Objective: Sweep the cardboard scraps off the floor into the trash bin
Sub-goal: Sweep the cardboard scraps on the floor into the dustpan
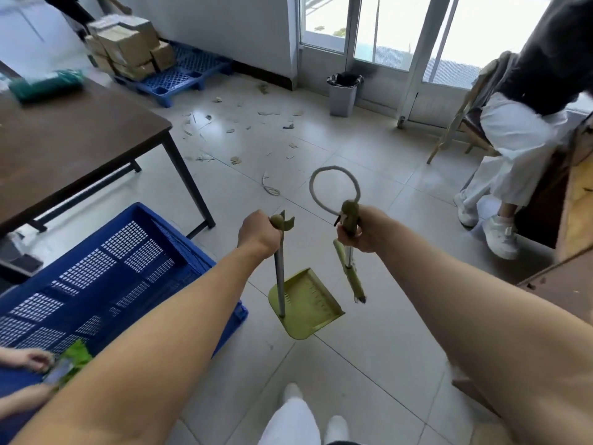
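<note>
Cardboard scraps (236,160): too many to count, lay scattered on the tiles (353,146) between table (80,139) and trash bin (342,97). One bin, black-lined, stood by the glass door (382,43), contents hidden. One dustpan (308,303), hung by its pole from left hand (258,234), fingers wrapped round it. One broom (351,271), gripped near handle top by right hand (364,231), fist closed round it
</note>
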{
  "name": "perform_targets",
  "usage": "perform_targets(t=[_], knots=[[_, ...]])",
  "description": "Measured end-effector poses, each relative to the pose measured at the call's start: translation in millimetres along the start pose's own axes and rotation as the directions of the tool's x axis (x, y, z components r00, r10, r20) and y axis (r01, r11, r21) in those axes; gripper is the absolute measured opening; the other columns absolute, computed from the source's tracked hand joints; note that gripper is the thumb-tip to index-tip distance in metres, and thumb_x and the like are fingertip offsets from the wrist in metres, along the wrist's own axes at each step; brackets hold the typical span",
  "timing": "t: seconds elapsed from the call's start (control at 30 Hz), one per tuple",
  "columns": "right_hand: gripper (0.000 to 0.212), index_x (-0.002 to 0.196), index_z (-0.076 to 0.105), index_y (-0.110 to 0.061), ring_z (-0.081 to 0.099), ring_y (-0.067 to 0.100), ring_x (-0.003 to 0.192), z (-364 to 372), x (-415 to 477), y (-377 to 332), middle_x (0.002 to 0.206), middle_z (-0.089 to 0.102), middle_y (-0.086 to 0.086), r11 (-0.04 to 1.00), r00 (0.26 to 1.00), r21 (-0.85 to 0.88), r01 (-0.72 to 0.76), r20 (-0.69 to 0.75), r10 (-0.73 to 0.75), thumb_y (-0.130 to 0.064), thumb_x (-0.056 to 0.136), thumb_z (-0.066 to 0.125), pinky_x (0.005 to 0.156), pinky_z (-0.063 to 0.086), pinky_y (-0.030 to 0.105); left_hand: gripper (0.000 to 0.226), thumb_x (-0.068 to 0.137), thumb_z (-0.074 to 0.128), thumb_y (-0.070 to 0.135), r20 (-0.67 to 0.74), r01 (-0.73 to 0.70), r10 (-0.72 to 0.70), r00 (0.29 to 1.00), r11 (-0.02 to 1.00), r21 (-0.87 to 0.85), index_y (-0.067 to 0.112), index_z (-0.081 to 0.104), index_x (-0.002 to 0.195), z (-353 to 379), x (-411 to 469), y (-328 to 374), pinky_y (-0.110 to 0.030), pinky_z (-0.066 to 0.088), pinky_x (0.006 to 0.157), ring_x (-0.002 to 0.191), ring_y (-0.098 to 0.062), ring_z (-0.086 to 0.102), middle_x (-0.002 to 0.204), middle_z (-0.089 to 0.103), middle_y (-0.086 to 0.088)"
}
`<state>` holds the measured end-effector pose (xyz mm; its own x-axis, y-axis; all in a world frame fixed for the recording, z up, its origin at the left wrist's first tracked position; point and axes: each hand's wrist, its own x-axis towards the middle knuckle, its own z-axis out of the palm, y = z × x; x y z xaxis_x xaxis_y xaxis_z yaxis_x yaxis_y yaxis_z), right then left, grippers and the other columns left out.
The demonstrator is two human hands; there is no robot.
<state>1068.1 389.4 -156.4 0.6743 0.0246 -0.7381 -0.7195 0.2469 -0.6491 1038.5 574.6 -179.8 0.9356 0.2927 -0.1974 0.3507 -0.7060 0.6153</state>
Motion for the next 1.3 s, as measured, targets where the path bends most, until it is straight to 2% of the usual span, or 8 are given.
perform_targets(t=[0.27,0.47,0.63,0.8,0.93,1.03,1.17,1.3], knots=[[0.016,0.079,0.044,-0.006,0.047,0.020,0.058,48,76,-65,0.085,0.042,0.014,0.995,1.000,-0.096,0.019,0.013,-0.018,-0.003,0.094,0.042,0.034,0.047,0.015,0.020,0.086,0.062,0.011,-0.057,0.101,-0.104,0.993,0.993,-0.061,-0.001,0.062,0.101,-15,105,5,-0.044,0.054,0.085,0.097,-0.036,0.062,0.103,0.065,-0.019],[0.016,0.076,0.047,-0.004,0.052,0.023,0.060,91,133,-115,0.082,0.046,0.015,0.989,1.000,-0.151,-0.004,-0.027,0.000,-0.004,0.092,0.048,0.035,0.048,0.016,0.015,0.087,0.059,0.008,-0.030,0.112,-0.113,0.993,0.993,-0.039,-0.003,0.065,0.096,-27,184,12,-0.040,0.055,0.080,0.094,-0.035,0.063,0.099,0.067,-0.019],[0.016,0.075,0.051,-0.003,0.054,0.021,0.060,115,176,-153,0.082,0.048,0.014,0.992,0.998,-0.123,-0.013,-0.063,0.006,-0.004,0.091,0.051,0.036,0.049,0.016,0.017,0.086,0.060,0.010,-0.024,0.114,-0.115,0.993,0.993,-0.023,-0.003,0.063,0.097,-37,245,19,-0.042,0.056,0.081,0.092,-0.035,0.064,0.098,0.066,-0.019],[0.018,0.071,0.052,-0.003,0.052,0.018,0.061,133,213,-190,0.078,0.047,0.011,0.995,0.999,-0.102,0.004,-0.048,-0.009,-0.003,0.089,0.056,0.038,0.049,0.016,0.017,0.087,0.060,0.010,-0.036,0.118,-0.118,0.992,0.993,-0.008,-0.003,0.063,0.098,-45,301,31,-0.037,0.054,0.076,0.092,-0.034,0.063,0.098,0.065,-0.019],[0.018,0.073,0.052,-0.004,0.052,0.019,0.062,140,251,-220,0.079,0.047,0.012,0.997,0.999,-0.073,-0.003,-0.039,0.000,-0.003,0.090,0.053,0.037,0.049,0.016,0.017,0.087,0.061,0.010,-0.064,0.135,-0.135,0.989,0.991,-0.002,-0.002,0.062,0.100,-46,344,42,-0.037,0.054,0.077,0.093,-0.034,0.063,0.099,0.065,-0.017],[0.018,0.074,0.051,-0.004,0.052,0.019,0.062,143,280,-242,0.080,0.046,0.012,0.996,1.000,-0.093,-0.015,-0.023,0.013,-0.003,0.091,0.052,0.038,0.049,0.017,0.019,0.087,0.062,0.012,-0.085,0.165,-0.165,0.983,0.986,-0.003,-0.001,0.062,0.101,-46,374,52,-0.039,0.055,0.079,0.093,-0.033,0.063,0.100,0.065,-0.017],[0.019,0.073,0.050,-0.005,0.051,0.019,0.061,147,320,-275,0.076,0.047,0.011,0.995,0.999,-0.092,-0.044,-0.016,0.042,-0.003,0.091,0.051,0.037,0.048,0.017,0.016,0.086,0.061,0.009,-0.100,0.218,-0.217,0.971,0.976,-0.008,-0.002,0.062,0.096,-46,415,67,-0.034,0.050,0.068,0.084,-0.031,0.061,0.095,0.065,-0.018],[0.020,0.073,0.049,-0.003,0.050,0.018,0.060,156,363,-313,0.076,0.045,0.012,0.988,0.998,-0.137,-0.066,0.004,0.067,-0.004,0.094,0.048,0.037,0.048,0.016,0.014,0.084,0.062,0.008,-0.123,0.276,-0.279,0.952,0.960,-0.046,-0.003,0.064,0.093,-46,460,80,-0.032,0.047,0.068,0.083,-0.032,0.059,0.090,0.063,-0.016]])
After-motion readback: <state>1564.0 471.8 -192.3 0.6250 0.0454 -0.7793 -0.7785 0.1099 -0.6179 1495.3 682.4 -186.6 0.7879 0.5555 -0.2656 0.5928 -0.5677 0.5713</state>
